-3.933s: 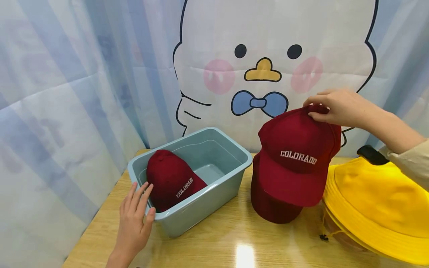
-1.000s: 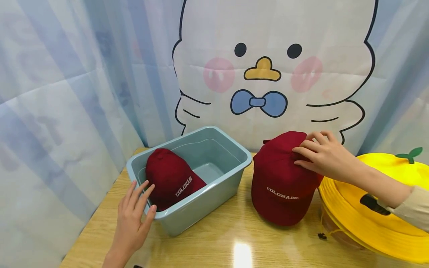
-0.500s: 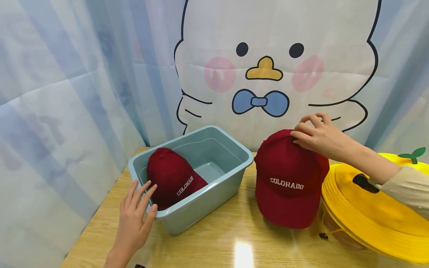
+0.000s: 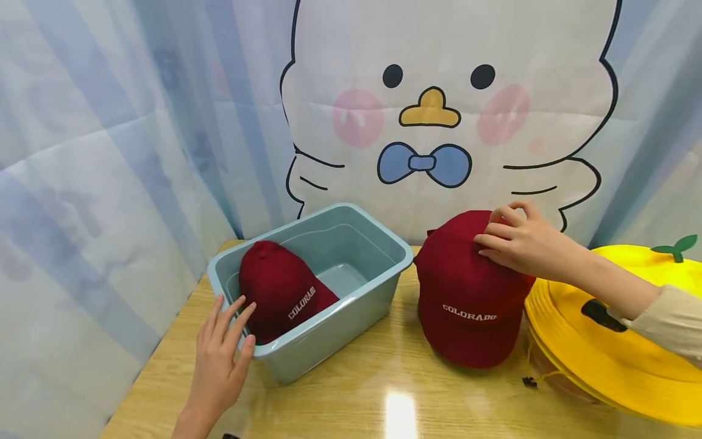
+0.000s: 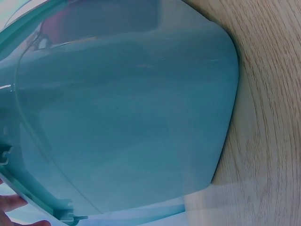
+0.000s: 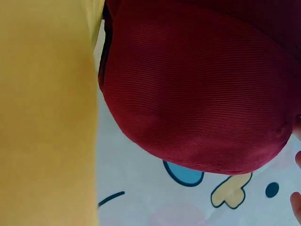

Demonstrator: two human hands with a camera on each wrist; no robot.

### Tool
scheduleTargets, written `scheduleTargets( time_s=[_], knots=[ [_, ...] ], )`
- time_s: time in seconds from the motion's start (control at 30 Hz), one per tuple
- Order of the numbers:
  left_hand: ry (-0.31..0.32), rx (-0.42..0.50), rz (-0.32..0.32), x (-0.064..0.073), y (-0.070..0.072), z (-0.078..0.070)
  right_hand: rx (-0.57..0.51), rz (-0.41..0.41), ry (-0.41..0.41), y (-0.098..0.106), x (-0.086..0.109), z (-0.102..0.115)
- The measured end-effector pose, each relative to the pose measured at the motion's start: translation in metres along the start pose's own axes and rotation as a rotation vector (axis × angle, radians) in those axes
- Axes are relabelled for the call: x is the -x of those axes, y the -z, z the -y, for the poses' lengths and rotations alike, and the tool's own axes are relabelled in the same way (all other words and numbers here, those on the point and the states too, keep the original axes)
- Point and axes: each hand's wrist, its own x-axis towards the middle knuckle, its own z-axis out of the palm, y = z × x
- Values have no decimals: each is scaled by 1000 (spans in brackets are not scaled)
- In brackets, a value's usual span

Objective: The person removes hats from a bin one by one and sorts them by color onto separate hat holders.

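A maroon baseball cap [image 4: 466, 280] with COLORADO on its front sits right of centre, brim towards me. My right hand [image 4: 526, 241] is at its crown, thumb and fingertips pinching the fabric near the top. In the right wrist view the cap [image 6: 197, 89] fills the middle, with fingertips [image 6: 297, 205] at the right edge. To the left, another maroon cap [image 4: 280, 289] lies tilted inside a blue-grey plastic bin [image 4: 329, 341]. My left hand [image 4: 219, 360] rests at the bin's near left rim with spread fingers. The left wrist view shows the bin's side [image 5: 131, 117] close up.
Yellow bucket hats [image 4: 620, 360], stacked with a green leaf sprout [image 4: 676, 247] on top, stand at the right under my forearm. A cord with a black toggle [image 4: 529, 382] hangs by them. A printed curtain [image 4: 433, 36] closes off the back of the wooden table [image 4: 329, 408].
The right hand has brought the lifted cap down over the maroon cap below, now hidden. It tipped the cap up briefly, then lowered it again. The left hand stays put.
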Motion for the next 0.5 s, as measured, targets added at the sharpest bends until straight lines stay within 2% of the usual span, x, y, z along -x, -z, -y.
scheduleTargets(
  time_s=[0.13, 0.5],
  knots=[
    [-9, 0, -19, 0, 0, 0, -15, -12, -16, 3, 3, 2],
    [-4, 1, -11, 1, 0, 0, -93, -78, -175, 12, 14, -10]
  ],
)
